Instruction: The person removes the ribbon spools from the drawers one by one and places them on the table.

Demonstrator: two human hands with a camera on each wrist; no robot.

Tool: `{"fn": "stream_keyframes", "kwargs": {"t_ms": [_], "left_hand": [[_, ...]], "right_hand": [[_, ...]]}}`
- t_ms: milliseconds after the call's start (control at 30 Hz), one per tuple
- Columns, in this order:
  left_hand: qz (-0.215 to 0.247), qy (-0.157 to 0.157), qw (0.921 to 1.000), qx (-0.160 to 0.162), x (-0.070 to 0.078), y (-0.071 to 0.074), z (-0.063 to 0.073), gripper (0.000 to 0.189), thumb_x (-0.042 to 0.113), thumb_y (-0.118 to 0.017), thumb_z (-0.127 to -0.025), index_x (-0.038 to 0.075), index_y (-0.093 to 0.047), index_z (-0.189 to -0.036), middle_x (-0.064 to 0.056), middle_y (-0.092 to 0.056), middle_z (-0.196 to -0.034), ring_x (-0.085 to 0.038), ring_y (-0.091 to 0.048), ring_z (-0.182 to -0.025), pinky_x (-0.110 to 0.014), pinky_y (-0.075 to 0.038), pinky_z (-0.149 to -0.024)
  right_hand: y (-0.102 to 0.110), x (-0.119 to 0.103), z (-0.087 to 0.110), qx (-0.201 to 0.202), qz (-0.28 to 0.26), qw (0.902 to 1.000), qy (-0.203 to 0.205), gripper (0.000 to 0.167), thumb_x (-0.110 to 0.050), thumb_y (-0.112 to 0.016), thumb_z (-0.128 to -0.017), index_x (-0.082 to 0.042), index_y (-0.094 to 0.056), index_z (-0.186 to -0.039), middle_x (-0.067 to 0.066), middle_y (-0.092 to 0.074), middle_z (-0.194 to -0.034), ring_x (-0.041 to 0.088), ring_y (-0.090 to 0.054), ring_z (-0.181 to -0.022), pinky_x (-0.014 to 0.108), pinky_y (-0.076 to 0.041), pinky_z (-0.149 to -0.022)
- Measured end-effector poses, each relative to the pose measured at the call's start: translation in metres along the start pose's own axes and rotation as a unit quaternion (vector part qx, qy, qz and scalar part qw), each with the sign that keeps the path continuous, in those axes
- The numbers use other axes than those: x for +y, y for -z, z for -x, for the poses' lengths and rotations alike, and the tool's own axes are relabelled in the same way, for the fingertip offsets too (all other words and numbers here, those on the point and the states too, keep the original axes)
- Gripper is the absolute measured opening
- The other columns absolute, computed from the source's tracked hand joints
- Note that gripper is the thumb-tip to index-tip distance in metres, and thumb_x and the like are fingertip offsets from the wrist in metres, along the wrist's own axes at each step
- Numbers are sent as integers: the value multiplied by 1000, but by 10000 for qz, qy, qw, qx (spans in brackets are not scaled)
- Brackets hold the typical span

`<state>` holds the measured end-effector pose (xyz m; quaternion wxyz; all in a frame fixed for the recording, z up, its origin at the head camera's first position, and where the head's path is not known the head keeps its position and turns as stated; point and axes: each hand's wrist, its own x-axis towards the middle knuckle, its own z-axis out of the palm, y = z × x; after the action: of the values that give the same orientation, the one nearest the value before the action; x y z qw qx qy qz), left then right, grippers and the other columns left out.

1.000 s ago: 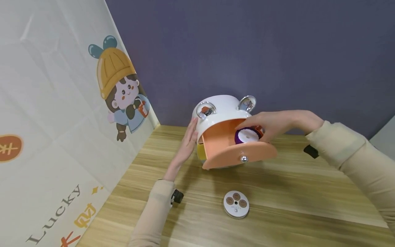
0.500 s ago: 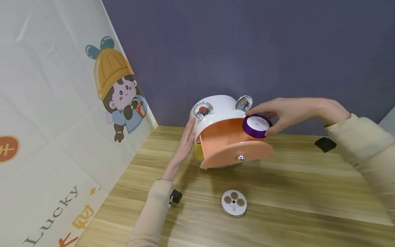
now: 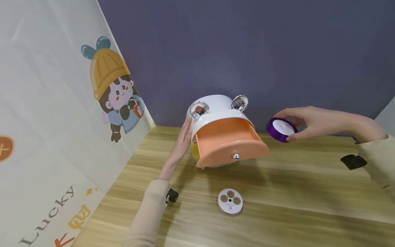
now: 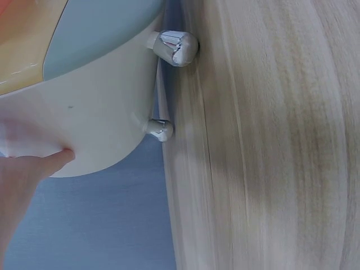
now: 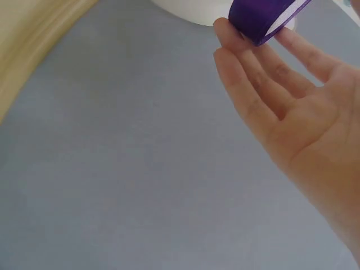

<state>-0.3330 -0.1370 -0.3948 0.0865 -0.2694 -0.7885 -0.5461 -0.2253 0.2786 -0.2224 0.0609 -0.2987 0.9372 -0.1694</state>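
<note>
Wood-grain bench (image 3: 296,195) carries white eared box (image 3: 216,106), orange drawer (image 3: 232,152) standing out from its front. Left hand (image 3: 180,145): fingers straight, resting against box's side. Right hand (image 3: 318,121): grip clamped, thumb opposing fingers, on purple ribbon roll (image 3: 279,130), right of box, apart. White printed disc (image 3: 230,202) lies flat on bench before drawer.

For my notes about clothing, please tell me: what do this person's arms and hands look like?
The left sleeve and the right sleeve are beige and reach about to the wrists. The left wrist device and the right wrist device look small and black. The left hand and the right hand wear no gloves.
</note>
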Motion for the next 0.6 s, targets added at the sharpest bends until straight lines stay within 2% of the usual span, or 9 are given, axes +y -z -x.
{"fn": "stream_keyframes", "kwargs": {"t_ms": [200, 300, 467, 600], "left_hand": [[-7, 78, 9997, -248, 30, 8, 7, 53, 18, -26, -109, 10, -13, -160, -12, 0, -169, -30, -1, -157, -54, -4, -127], [-74, 127, 9995, -274, 36, 10, 10, 54, 18, -26, -109, 9, -12, -160, -13, -1, -169, -30, -1, -157, -54, -4, -127], [56, 123, 9996, -242, 33, 8, 10, 54, 17, -26, -108, 9, -13, -160, -13, -1, -169, -30, 0, -157, -54, -3, -127], [95, 23, 9999, -133, 14, 3, 5, 53, 20, -26, -109, 16, -13, -161, -8, -1, -170, -27, 0, -157, -55, -2, -127]], "right_hand": [[-34, 17, 13, 369, -225, 9990, 133, 60, -25, -84, -80, -14, -55, -132, 1, -64, -122, -6, -62, -101, 19, -58, -78], [-53, 22, 19, 474, -267, 9983, 185, 63, -25, -86, -77, -11, -56, -131, 3, -65, -121, -6, -60, -96, 21, -58, -76], [-81, 27, 25, 402, -355, 9977, 406, 65, -27, -85, -78, -7, -55, -132, 7, -64, -123, 0, -61, -95, 25, -58, -77], [-98, 29, 27, 396, -364, 9964, 654, 66, -29, -84, -80, -6, -53, -133, 8, -64, -124, 3, -61, -97, 25, -58, -76]]}}
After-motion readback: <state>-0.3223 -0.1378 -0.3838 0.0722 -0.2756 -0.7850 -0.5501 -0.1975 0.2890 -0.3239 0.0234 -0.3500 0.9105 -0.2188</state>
